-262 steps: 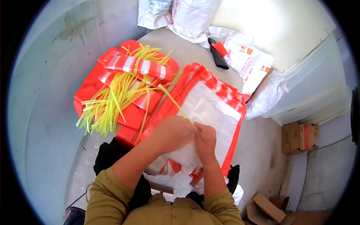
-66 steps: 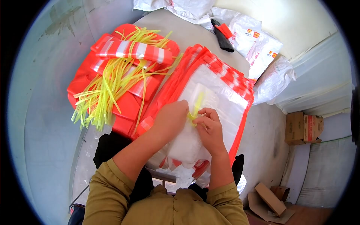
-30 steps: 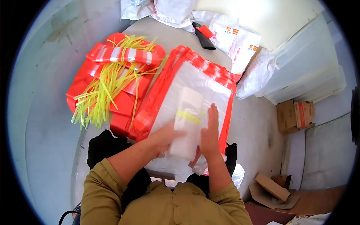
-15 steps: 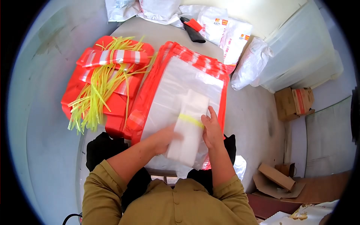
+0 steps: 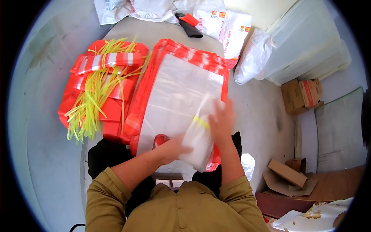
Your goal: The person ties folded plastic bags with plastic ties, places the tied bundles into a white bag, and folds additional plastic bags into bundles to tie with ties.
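A folded bundle of whitish translucent plastic bags [image 5: 196,137] with a yellow band [image 5: 201,122] around its middle is between my hands, tilted over the stack. My left hand [image 5: 174,149] is closed on its lower left side. At the upper right edge is my right hand [image 5: 222,118], its fingers smeared by motion, so its grip is unclear. Beneath lies a stack of clear plastic bags with red borders [image 5: 176,83]. A shiny red patch [image 5: 160,140] shows just above my left wrist.
Left of the stack lie folded red-and-white bundles [image 5: 108,61] and a heap of yellow tie strips [image 5: 94,98]. A black-and-red object [image 5: 189,26] lies at the table's far end, near white printed sacks [image 5: 235,33]. Cardboard boxes [image 5: 301,94] stand at the right.
The bundle has leaned to the right. My left hand has moved slightly down and my right hand upward. The red patch by my left wrist has come into view. The camera view has shifted slightly.
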Tool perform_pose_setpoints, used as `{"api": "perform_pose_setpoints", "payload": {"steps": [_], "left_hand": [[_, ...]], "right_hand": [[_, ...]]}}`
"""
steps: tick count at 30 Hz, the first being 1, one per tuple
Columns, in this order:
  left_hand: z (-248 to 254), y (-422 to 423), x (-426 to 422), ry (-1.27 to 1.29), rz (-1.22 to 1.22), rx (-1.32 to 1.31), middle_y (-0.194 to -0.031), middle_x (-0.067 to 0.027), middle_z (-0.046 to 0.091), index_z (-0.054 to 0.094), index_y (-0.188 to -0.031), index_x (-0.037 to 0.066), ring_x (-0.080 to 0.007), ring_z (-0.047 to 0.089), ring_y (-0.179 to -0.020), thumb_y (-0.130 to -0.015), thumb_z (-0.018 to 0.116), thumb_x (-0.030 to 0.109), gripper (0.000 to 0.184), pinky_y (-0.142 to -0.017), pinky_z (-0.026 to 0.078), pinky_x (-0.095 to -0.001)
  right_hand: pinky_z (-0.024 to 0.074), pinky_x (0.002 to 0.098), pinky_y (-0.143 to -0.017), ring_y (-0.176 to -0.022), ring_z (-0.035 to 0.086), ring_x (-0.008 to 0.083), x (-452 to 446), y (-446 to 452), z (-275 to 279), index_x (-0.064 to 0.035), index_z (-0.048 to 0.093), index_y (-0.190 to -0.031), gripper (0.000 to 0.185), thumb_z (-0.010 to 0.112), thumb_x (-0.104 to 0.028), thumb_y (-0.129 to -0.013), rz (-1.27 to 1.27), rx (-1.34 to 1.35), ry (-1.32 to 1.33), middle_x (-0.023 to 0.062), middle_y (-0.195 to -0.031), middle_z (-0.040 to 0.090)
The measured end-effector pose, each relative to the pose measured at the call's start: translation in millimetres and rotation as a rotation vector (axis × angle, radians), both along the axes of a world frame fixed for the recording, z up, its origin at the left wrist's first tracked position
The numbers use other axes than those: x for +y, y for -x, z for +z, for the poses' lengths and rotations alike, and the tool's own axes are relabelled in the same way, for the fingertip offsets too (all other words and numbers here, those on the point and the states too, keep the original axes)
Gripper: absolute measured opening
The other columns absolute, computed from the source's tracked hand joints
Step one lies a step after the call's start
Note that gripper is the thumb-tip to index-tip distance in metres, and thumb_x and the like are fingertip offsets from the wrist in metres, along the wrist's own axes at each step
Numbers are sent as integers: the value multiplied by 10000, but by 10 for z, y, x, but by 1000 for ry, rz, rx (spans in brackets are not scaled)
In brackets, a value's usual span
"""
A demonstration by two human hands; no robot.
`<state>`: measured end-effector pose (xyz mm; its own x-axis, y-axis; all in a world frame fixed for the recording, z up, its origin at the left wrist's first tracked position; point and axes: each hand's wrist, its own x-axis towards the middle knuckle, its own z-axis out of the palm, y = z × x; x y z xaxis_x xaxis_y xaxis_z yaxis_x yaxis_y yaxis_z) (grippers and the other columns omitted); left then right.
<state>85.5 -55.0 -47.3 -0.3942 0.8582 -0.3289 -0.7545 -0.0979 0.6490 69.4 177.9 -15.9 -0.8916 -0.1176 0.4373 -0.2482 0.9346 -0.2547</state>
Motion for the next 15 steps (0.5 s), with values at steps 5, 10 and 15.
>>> {"api": "perform_pose_setpoints", "payload": {"steps": [5, 10, 15], "left_hand": [[-51, -120, 77, -6, 51, -62, -1476, -77, 544, 368, -1593, 99, -218, 558, -1331, -1010, 611, 10, 638, -1081, 504, -421], [-23, -189, 140, -16, 71, -154, -1476, -80, 541, 361, -1593, 119, -244, 561, -1333, -1025, 618, 49, 628, -1079, 515, -446], [15, -526, 355, -40, 109, -208, -1454, -75, 562, 407, -1553, 127, -266, 580, -1314, -1038, 627, 108, 560, -1072, 521, -497]], "right_hand": [[247, 493, -1249, -1514, 369, 308, -103, 6, 193, -85, 597, -1414, 416, 461, -310, -1092, 130, -492, -156, 119, -1578, 480], [398, 358, -1150, -1369, 493, 211, 131, -383, 372, -50, 438, -1538, 515, 573, -230, -1074, -264, -292, 1121, 103, -1506, 513], [442, 363, -1118, -1336, 539, 217, 262, -1331, 127, -17, 325, -1592, 719, 678, -97, -971, -264, -541, 1465, 121, -1453, 563]]}}
